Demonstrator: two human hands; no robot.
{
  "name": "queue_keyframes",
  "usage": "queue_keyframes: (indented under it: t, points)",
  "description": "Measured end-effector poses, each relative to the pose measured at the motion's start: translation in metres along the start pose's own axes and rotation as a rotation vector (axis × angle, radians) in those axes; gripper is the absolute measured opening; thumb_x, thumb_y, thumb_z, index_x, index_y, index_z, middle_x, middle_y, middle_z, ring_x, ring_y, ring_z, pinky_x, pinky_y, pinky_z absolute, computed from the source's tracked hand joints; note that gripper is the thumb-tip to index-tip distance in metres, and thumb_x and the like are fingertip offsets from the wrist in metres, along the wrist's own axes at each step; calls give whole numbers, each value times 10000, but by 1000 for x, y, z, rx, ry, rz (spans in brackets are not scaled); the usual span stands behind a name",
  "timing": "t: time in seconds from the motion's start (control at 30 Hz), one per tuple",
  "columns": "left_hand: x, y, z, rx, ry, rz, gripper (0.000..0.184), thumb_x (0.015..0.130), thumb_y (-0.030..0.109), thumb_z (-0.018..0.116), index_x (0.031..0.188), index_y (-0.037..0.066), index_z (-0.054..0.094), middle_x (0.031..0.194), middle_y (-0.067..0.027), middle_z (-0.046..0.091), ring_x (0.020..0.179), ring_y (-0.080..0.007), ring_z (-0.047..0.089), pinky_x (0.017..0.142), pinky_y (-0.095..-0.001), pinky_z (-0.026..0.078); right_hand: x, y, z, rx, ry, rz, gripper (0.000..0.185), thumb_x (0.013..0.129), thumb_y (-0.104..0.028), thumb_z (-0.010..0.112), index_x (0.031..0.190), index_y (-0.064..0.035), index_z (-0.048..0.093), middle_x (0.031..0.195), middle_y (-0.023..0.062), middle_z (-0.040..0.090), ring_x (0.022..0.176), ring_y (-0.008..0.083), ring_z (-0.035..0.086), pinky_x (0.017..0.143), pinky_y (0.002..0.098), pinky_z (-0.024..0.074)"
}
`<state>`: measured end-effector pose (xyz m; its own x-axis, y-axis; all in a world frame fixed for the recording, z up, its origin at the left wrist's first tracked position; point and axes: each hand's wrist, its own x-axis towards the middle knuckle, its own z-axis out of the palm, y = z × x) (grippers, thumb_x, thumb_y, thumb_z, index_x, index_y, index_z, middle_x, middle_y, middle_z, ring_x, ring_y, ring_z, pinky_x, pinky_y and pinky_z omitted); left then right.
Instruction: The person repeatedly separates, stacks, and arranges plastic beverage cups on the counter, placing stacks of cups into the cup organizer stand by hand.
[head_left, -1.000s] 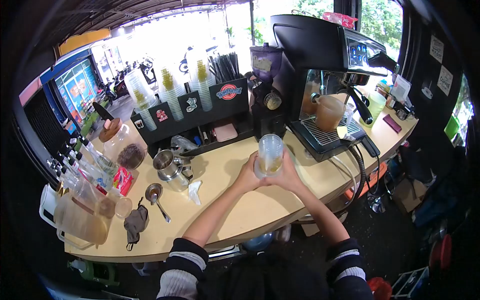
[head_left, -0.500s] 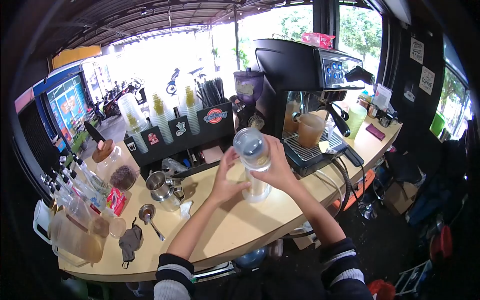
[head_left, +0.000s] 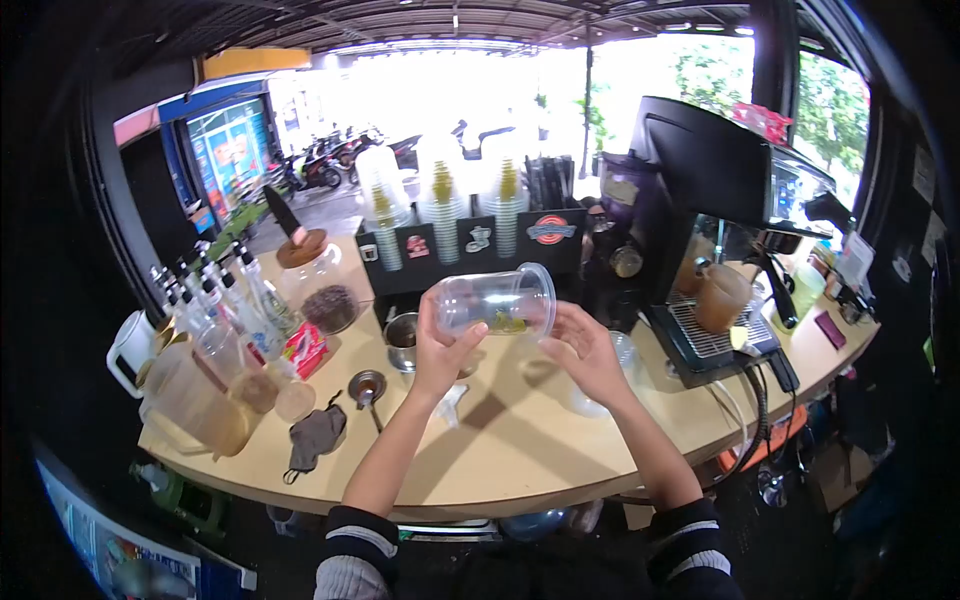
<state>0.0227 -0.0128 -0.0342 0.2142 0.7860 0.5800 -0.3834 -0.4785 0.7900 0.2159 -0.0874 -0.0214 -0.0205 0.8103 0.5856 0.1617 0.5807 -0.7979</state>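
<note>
My left hand (head_left: 440, 345) grips a clear plastic cup (head_left: 490, 303) near its base. The cup lies sideways in the air over the counter, its rim to the right and a yellow-green print on its wall. By the rim is my right hand (head_left: 588, 350), with its fingers apart; whether a fingertip touches the cup I cannot tell. Partly hidden behind my right hand, a clear container (head_left: 592, 402) stands on the counter. A metal pitcher (head_left: 402, 340) is just behind my left hand.
A black holder (head_left: 470, 240) carries stacked cups and straws at the back. To the right stands a black espresso machine (head_left: 700, 150) with a brown-filled jug (head_left: 722, 300). Bottles, a glass jar (head_left: 328, 285), a plastic pitcher (head_left: 190, 400) and a grey mask (head_left: 318, 440) occupy the left.
The cup has gone from upright between both hands to sideways in my left hand. My right hand has come away to its rim side. The view has turned left.
</note>
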Motion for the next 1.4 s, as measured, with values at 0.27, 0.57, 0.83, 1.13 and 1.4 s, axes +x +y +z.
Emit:
queue_keyframes:
  t: [0.27,0.57,0.83,1.13,1.4]
  points:
    - [-15,10,-38,189,-42,33,718,750,123,699,1340,64,295,1148,-81,478,1049,-168,514,925,-306,410,22,10,31,308,-89,174,268,933,-198,518,1040,27,615,850,96,667,767,137,646,697,253,520]
    - [-19,12,-55,112,-39,-36,574,756,130,710,1227,9,404,1208,-120,503,1093,-203,530,940,-348,428,37,17,47,326,-118,230,305,930,-225,521,1038,46,608,789,112,653,678,197,668,611,284,554]
    - [-15,0,-58,5,-59,-11,606,720,134,743,1213,12,411,1192,-119,518,1086,-205,536,932,-340,433,41,18,47,363,-107,296,286,918,-237,547,1005,26,620,816,121,666,690,176,664,600,264,540]
    - [-6,-10,-51,424,-104,80,645,786,285,683,1264,77,302,1157,-104,456,1037,-196,495,883,-337,431,42,10,36,332,-100,274,271,918,-196,542,1026,45,605,797,105,656,710,188,668,620,274,549]
    - [53,22,-42,247,17,42,593,771,146,697,1212,67,309,982,-53,442,897,-109,453,822,-260,412,94,-15,-9,-154,-230,27,252,939,-216,481,977,12,581,787,70,625,637,108,590,583,238,473]
